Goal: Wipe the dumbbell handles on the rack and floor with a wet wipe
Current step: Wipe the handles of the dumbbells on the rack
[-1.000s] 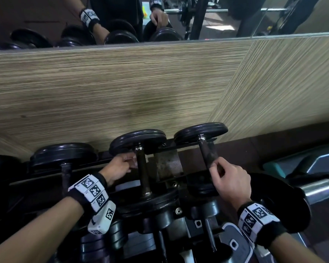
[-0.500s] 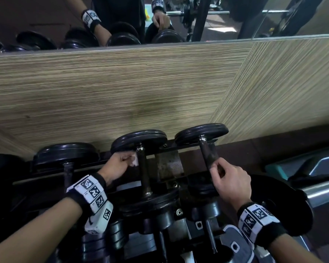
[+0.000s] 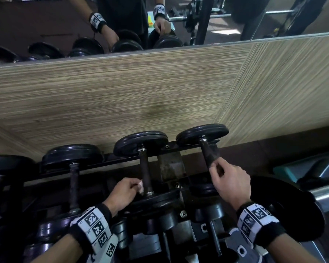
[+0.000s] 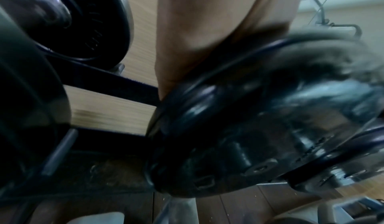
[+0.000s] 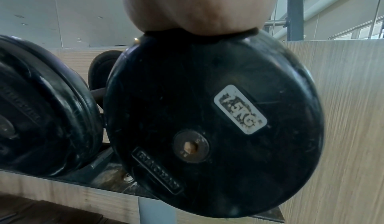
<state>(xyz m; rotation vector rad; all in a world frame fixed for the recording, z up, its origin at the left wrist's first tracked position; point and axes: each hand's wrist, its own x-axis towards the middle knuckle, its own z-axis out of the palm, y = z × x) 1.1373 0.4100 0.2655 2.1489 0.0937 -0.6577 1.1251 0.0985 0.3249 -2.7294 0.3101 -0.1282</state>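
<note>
Black dumbbells lie side by side on the top tier of a dark rack, handles pointing away from me. My left hand pinches a white wet wipe against the near end of the middle dumbbell's handle. My right hand grips the handle of the rightmost dumbbell. That dumbbell's near plate, marked 7.5KG, fills the right wrist view below my palm. In the left wrist view a blurred black plate hides my fingers and the wipe.
A wood-grain wall panel stands right behind the rack, with a mirror above it. More dumbbells sit to the left and on the lower tier. A large plate and chrome bar lie at the right.
My left hand has slid with the wipe down the middle handle, from near the far plate to its near end. The right hand has kept its hold on the rightmost handle.
</note>
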